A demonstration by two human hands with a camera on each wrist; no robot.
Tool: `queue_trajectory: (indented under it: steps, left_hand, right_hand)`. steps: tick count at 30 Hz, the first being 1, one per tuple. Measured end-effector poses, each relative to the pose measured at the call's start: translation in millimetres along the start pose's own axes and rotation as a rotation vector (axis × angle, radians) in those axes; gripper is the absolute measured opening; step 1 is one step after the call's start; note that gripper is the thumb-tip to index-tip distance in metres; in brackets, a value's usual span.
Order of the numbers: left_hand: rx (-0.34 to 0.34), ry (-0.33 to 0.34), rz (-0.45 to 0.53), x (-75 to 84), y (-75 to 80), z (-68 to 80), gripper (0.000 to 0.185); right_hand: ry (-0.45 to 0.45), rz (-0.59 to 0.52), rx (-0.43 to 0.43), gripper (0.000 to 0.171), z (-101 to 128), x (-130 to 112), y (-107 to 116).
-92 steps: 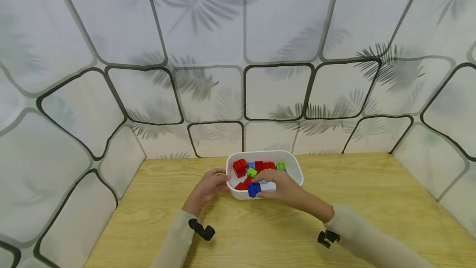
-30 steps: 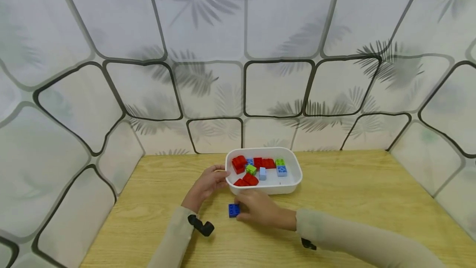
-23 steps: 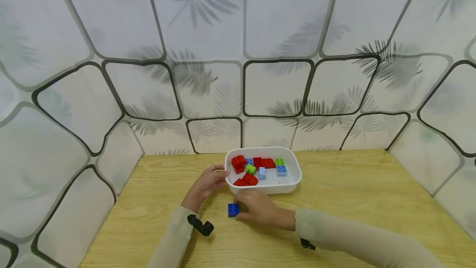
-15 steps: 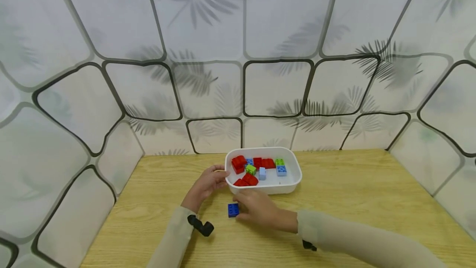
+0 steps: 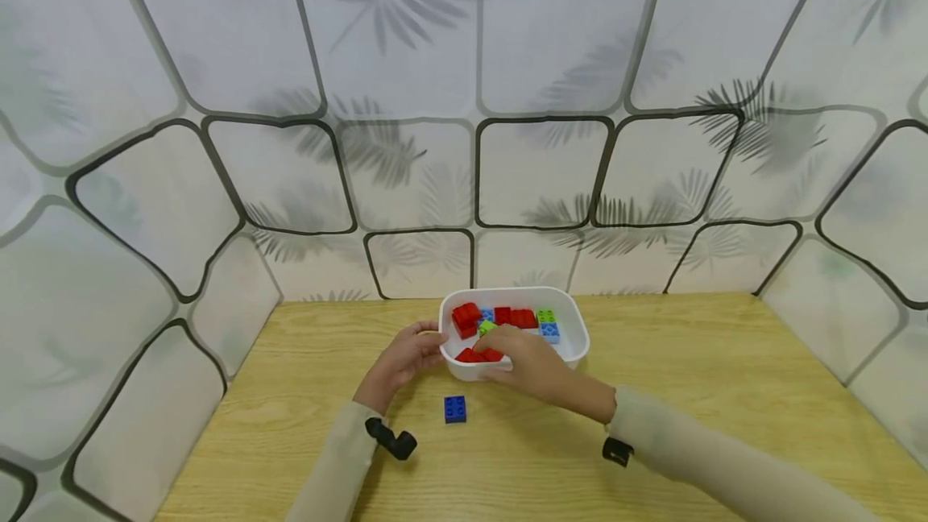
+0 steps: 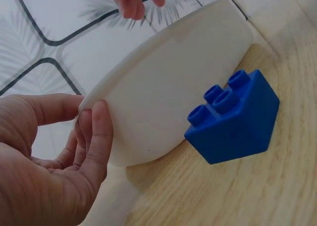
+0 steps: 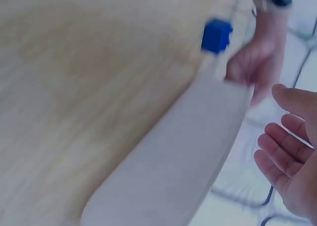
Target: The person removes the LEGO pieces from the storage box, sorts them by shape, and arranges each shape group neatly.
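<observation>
My left hand [image 5: 395,365] grips the left end of a white plastic tub [image 5: 470,373], its fingers and thumb closed on the rim in the left wrist view. Over the tub's front edge hovers my right hand [image 5: 538,367], fingers relaxed and apart with nothing between them in the right wrist view. A dark blue toy building brick [image 5: 454,409] sits studs up on the table, in front of the tub and between the forearms. Under the right fingertips lie red bricks [image 5: 470,355] and a lime green brick [image 5: 487,329]; the hand hides part of the tub's inside.
Farther back in the tub are a red brick stack [image 5: 466,319], more red bricks [image 5: 524,318], a light blue brick [image 5: 549,333] and a green brick [image 5: 545,316]. The wooden table [image 5: 689,377] meets patterned curtain-like walls [image 5: 536,176] behind and at both sides.
The right hand took the blue brick from over the tub to the table and let it go. It has since moved up over the tub. The left hand stays at the rim.
</observation>
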State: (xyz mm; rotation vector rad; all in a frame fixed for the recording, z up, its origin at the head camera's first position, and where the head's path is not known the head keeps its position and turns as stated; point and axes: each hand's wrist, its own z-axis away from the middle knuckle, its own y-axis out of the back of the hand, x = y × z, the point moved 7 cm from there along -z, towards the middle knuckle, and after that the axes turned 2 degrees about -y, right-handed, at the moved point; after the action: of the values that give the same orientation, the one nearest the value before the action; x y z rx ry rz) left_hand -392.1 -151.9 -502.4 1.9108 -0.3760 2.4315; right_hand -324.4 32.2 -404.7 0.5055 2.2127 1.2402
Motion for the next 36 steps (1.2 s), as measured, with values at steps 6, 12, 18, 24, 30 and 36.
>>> queue_trajectory:
  steps: [6, 12, 18, 24, 30, 36]
  left_hand:
    - [-0.005, -0.001, 0.011, 1.3, -0.1, -0.1, 0.037]
    - [-0.013, 0.006, 0.016, 0.2, 0.6, -0.3, 0.038]
    - [-0.022, -0.002, 0.018, -0.5, 2.6, -0.9, 0.039]
    - [-0.025, -0.002, 0.027, -2.0, 2.2, -2.5, 0.039]
    - [-0.044, -0.006, 0.033, -1.8, -0.8, -1.3, 0.042]
    - [-0.040, -0.005, 0.031, -0.6, -2.0, -0.2, 0.044]
  right_hand:
    - [-0.057, -0.001, 0.091, 0.033, 0, 46, 13]
    - [-0.099, 0.011, 0.106, 0.036, 4, 78, 11]
    - [-0.107, -0.014, 0.055, 0.035, 3, 93, 4]
    - [-0.138, -0.064, -0.009, 0.035, 0, 102, -4]
    - [-0.194, -0.056, -0.090, 0.034, -2, 115, -15]
    - [-0.206, -0.064, -0.102, 0.033, -2, 120, -19]
